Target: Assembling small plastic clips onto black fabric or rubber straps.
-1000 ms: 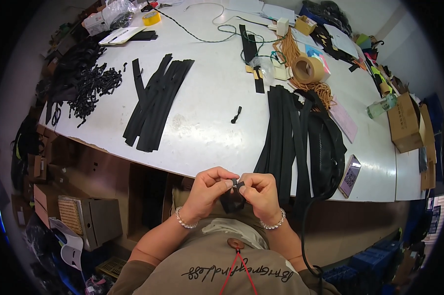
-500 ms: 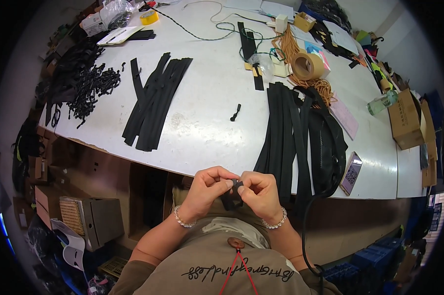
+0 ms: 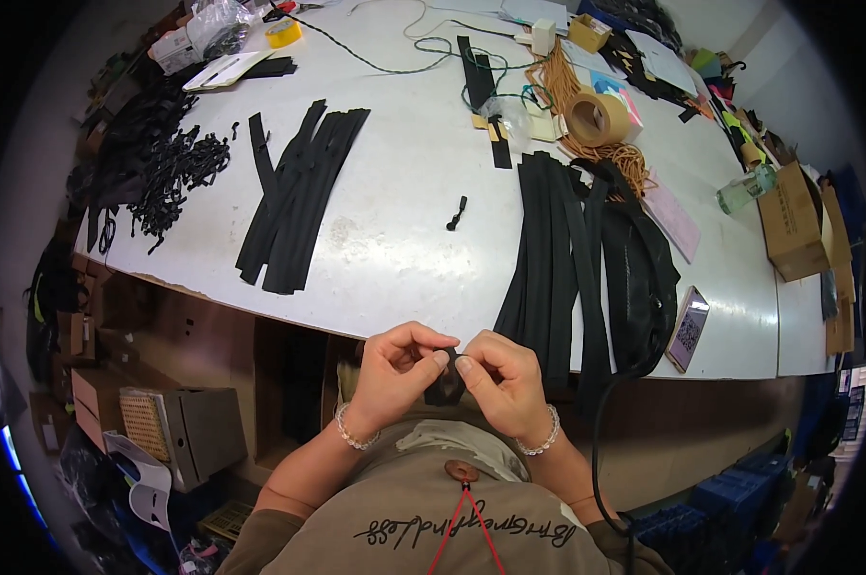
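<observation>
Just off the table's near edge, both hands pinch a black zipper strip (image 3: 444, 391) that hangs in a small loop beneath the fingers. My left hand (image 3: 401, 372) is closed on one side of it, thumb against forefinger. Close by, my right hand (image 3: 503, 379) grips the other side, its thumb tip almost meeting the left thumb. What lies between the fingertips is mostly hidden. A single small black cord pull (image 3: 458, 213) rests on the table ahead of the hands. To the right, a bundle of long black zipper strips (image 3: 538, 259) reaches over the near edge.
Another stack of black strips (image 3: 303, 201) lies left of centre, beside a heap of small black pulls (image 3: 179, 172). A black bag (image 3: 634, 278) and a phone (image 3: 688, 329) sit at right. Farther back are a tape roll (image 3: 598, 120), orange cord (image 3: 553, 81) and a bottle (image 3: 746, 190).
My fingers have shifted on the strip, the thumbs now nearly meeting over it, and its hanging loop shows more clearly. Things on the table have not been moved.
</observation>
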A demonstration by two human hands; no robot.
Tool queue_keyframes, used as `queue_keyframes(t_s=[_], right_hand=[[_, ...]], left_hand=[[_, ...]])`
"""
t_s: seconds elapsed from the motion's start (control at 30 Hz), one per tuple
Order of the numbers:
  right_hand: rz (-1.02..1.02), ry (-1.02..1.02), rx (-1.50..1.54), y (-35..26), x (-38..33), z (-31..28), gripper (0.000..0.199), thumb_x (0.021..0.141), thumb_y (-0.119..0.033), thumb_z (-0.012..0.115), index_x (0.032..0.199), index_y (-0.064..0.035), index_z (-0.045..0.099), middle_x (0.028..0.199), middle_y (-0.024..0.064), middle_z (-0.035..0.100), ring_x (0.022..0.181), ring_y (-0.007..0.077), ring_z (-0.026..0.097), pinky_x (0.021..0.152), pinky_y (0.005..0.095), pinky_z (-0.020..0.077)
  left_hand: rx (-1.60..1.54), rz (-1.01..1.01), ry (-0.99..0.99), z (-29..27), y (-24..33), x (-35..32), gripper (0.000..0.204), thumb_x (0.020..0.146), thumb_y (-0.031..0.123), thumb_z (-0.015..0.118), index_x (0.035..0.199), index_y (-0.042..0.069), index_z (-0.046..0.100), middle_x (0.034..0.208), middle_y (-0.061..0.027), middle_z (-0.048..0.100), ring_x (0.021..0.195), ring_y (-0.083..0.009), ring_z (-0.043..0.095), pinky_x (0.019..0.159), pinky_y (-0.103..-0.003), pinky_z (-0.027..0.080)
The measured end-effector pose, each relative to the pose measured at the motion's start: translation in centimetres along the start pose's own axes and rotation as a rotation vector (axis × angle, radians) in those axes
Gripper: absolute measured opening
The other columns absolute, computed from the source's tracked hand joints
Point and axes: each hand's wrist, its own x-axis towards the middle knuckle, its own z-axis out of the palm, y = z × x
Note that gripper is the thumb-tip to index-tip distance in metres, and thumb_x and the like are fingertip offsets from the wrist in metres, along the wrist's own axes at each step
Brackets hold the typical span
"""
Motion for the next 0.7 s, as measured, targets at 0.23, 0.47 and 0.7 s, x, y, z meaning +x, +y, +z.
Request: queue_keyframes(t_s=[0.23,0.47,0.7], right_hand=[[-0.143,0.022,-0.142,-0.7,-0.1,0.2,0.011,0.079,0.001,0.055,0.069,0.0018,0.051,0.062,0.0044,0.046,0.049,0.0103,0.038,0.044,0.0243,0.0294],[-0.099,0.010,-0.061,0.2,-0.5,0.3,0.009,0.081,-0.001,0.054,0.073,0.0021,0.053,0.064,0.0067,0.047,0.051,0.0124,0.043,0.047,0.0261,0.0341],[0.083,0.042,0.162,0.3,-1.1,0.8,0.010,0.084,-0.007,0.057,0.081,0.0026,0.057,0.073,0.0057,0.055,0.059,0.0122,0.049,0.054,0.0221,0.0386]], left_hand=[[0.063,0.042,-0.029,0.2,0.5,-0.3,0.014,0.078,-0.007,0.057,0.090,-0.002,0.063,0.075,0.0011,0.059,0.063,0.0000,0.049,0.057,-0.015,0.040],[0.052,0.006,-0.059,-0.2,0.2,-0.6,0.012,0.079,-0.005,0.058,0.090,-0.003,0.063,0.077,-0.0011,0.061,0.067,-0.0016,0.052,0.060,-0.017,0.042],[-0.312,-0.113,-0.044,-0.4,-0.8,-0.9,0.014,0.083,0.000,0.055,0.096,-0.003,0.061,0.086,-0.0063,0.063,0.076,-0.0077,0.056,0.070,-0.021,0.046]])
